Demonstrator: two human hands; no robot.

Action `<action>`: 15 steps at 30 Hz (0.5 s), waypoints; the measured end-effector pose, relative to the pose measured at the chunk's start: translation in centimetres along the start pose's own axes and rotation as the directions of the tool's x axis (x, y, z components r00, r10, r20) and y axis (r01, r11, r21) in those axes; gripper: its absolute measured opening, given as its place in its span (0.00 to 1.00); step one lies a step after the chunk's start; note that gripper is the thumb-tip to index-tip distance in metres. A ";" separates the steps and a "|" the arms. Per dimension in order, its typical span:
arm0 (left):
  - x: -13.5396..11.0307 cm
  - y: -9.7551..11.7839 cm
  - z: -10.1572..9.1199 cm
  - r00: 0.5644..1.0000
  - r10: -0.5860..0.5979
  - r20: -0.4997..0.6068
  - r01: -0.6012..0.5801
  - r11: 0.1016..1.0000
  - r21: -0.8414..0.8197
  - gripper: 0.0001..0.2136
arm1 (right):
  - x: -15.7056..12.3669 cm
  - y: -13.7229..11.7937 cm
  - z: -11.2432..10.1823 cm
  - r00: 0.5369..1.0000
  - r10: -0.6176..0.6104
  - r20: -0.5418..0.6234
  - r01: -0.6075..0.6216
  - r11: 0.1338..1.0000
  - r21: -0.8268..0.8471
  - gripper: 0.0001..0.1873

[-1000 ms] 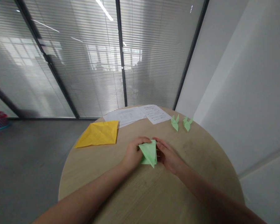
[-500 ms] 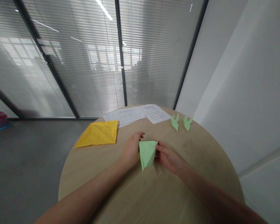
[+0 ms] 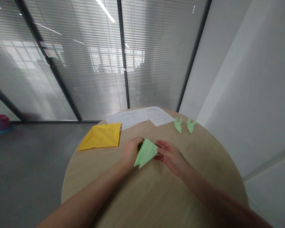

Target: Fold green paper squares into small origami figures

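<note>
A folded piece of light green paper [image 3: 147, 153] is held above the table between both hands, its pointed ends facing down and to the left. My left hand [image 3: 131, 151] grips its left edge, fingers curled behind it and partly hidden. At the right corner, my right hand [image 3: 168, 155] pinches the paper between thumb and fingers. Two small green origami birds [image 3: 178, 124] [image 3: 191, 125] stand side by side farther back on the right.
The round wooden table [image 3: 166, 202] carries a yellow folded paper [image 3: 101, 135] at the left and white printed sheets [image 3: 130, 117] at the back. Beyond it stands a glass partition with blinds [image 3: 154, 63]. A red and blue basket [image 3: 0, 124] sits on the floor at far left.
The folded green paper has turned, so its lower points now face down-left instead of straight down. My left hand has shifted slightly left with it; the origami birds stay put.
</note>
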State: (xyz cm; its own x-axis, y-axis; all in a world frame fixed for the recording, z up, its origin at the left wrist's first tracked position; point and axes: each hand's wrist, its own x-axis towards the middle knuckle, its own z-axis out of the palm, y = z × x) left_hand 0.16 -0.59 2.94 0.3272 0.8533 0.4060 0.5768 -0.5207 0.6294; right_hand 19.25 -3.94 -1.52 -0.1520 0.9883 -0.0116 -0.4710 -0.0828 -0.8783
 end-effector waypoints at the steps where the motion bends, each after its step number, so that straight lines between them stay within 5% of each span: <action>1: -0.1 0.1 0.1 1.000 -0.004 0.017 0.006 0.996 -0.086 0.05 | 0.0 -0.1 0.0 1.000 -0.020 -0.014 0.020 1.000 -0.024 0.24; 6: -0.1 0.2 1.0 0.964 -0.095 0.249 0.216 0.827 -0.519 0.12 | 0.2 -0.5 -0.4 0.986 -0.155 -0.065 0.139 0.968 -0.210 0.22; 11: -0.5 -0.1 2.0 0.816 -0.271 0.511 0.576 0.466 -0.672 0.15 | 0.1 -1.1 -0.5 0.965 -0.257 -0.058 0.221 0.911 -0.349 0.18; 15: -1.0 0.0 2.2 0.728 -0.272 0.629 0.685 0.260 -0.681 0.18 | -0.4 -1.3 -0.4 0.966 -0.259 -0.027 0.226 0.884 -0.409 0.17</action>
State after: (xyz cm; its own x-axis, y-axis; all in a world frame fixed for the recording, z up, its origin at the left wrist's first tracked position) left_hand 1.48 -1.34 1.07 0.5519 0.7810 -0.2924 -0.1353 0.4299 0.8927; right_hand 20.22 -4.16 -0.58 -0.0017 0.9791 0.2031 -0.0954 0.2021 -0.9747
